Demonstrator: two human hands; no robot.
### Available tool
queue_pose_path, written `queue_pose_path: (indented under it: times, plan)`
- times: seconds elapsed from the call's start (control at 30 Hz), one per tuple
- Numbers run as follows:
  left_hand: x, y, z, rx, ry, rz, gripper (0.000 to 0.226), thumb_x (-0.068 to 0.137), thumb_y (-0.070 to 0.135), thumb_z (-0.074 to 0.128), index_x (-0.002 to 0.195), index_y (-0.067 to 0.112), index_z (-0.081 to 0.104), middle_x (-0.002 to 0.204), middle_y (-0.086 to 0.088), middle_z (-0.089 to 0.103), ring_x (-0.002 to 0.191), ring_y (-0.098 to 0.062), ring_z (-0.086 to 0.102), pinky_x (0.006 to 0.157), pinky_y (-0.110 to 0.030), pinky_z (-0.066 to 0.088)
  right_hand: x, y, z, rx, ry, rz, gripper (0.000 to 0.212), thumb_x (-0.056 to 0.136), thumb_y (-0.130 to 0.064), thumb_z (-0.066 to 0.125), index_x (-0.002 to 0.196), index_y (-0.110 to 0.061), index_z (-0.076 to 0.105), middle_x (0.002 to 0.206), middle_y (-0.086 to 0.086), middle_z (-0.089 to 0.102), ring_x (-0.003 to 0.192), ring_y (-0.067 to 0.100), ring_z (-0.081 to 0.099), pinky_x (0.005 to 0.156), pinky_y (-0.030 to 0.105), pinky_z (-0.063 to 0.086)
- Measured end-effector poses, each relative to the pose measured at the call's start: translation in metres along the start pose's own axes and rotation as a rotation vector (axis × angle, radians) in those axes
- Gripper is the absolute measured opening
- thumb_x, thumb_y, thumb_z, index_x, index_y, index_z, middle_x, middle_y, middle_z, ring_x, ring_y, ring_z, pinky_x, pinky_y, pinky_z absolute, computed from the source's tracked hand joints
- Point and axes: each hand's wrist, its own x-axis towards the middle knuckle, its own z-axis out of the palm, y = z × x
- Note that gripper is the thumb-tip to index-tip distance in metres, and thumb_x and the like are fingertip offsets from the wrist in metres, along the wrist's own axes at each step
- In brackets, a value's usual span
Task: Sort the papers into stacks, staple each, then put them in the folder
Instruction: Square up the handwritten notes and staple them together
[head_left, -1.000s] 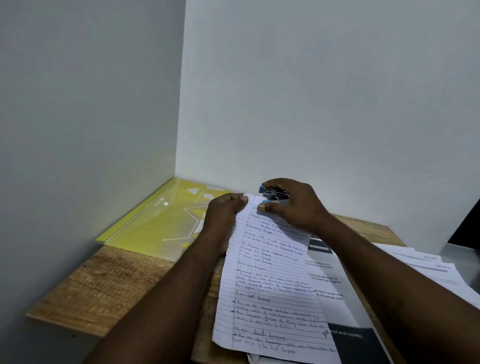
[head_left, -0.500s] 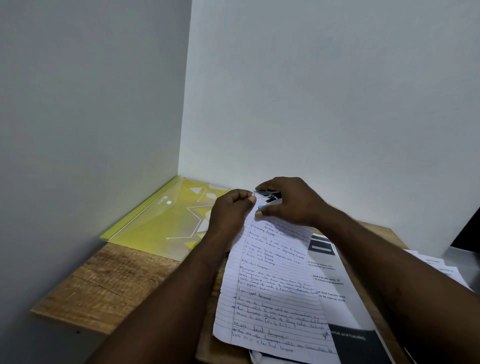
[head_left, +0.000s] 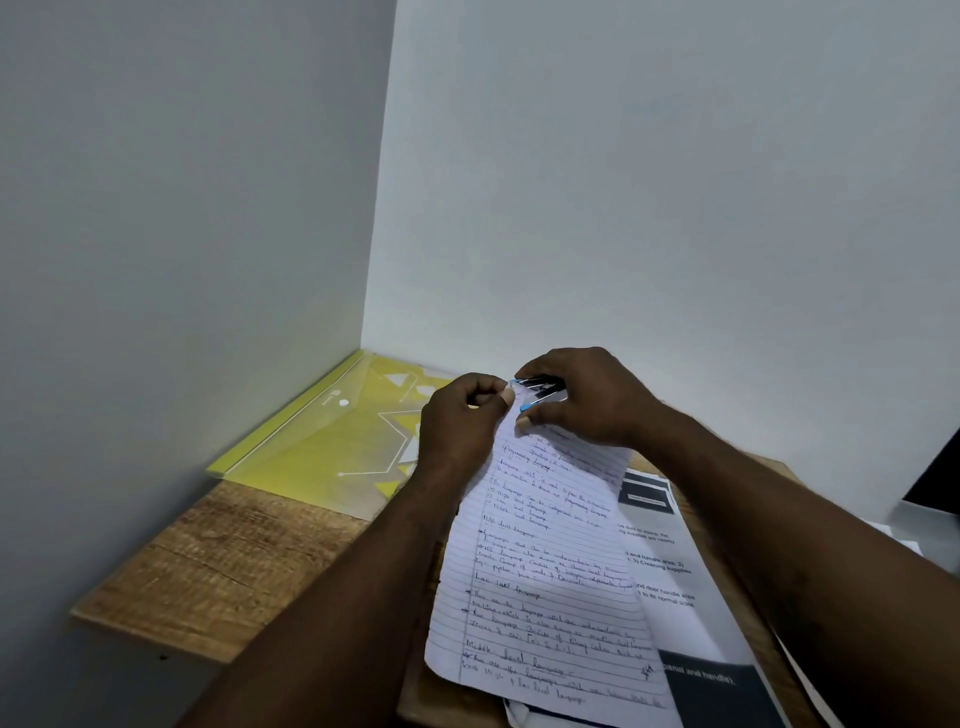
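A lined, handwritten paper stack (head_left: 545, 571) is raised at its far end above the wooden table (head_left: 218, 566). My left hand (head_left: 460, 421) pinches the stack's top left corner. My right hand (head_left: 587, 397) grips a small blue and black stapler (head_left: 537, 389) at that same top edge, its jaws by the corner. Under the stack lie printed sheets (head_left: 670, 561) with dark bands. A yellow translucent folder (head_left: 332, 441) lies flat in the corner by the walls, left of my hands.
Grey walls close the table at the left and back. More white papers (head_left: 904, 540) lie at the right edge beside a dark object (head_left: 935, 478). Bare wood shows at the table's front left.
The top of the handwritten stack has lifted off the table. My left hand went from resting on the corner to pinching it, and my right hand raised the stapler to the edge.
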Motion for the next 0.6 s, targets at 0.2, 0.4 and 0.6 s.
queue_pose_path:
  times: [0.2,0.4,0.6]
  plan:
    - [0.001,0.001,-0.001,0.028,0.014,0.01,0.004,0.091,0.025,0.081,0.088,0.023,0.079,0.081,0.007,0.077,0.076,-0.007,0.069,0.072,-0.025,0.052,0.005,-0.003,-0.002,-0.044,-0.009,-0.024,0.054,0.074,-0.05,0.091,0.119,-0.026,0.075,0.112,-0.01,0.075,0.101,0.011,0.067,0.09,0.036,0.054]
    - [0.001,0.002,-0.002,-0.003,0.035,0.007,0.007,0.088,0.025,0.084,0.086,0.023,0.077,0.08,0.006,0.077,0.075,-0.009,0.071,0.072,-0.027,0.056,0.011,-0.002,-0.003,-0.099,-0.021,-0.027,0.049,0.075,-0.055,0.088,0.114,-0.028,0.076,0.104,-0.013,0.075,0.094,0.01,0.066,0.083,0.035,0.053]
    - [0.0,0.004,-0.002,-0.05,0.022,-0.006,0.01,0.085,0.018,0.086,0.084,0.02,0.076,0.072,0.005,0.073,0.069,-0.009,0.067,0.071,-0.03,0.054,0.013,-0.001,-0.003,-0.12,-0.01,-0.04,0.045,0.077,-0.054,0.087,0.112,-0.029,0.075,0.098,-0.017,0.071,0.09,0.007,0.062,0.078,0.032,0.049]
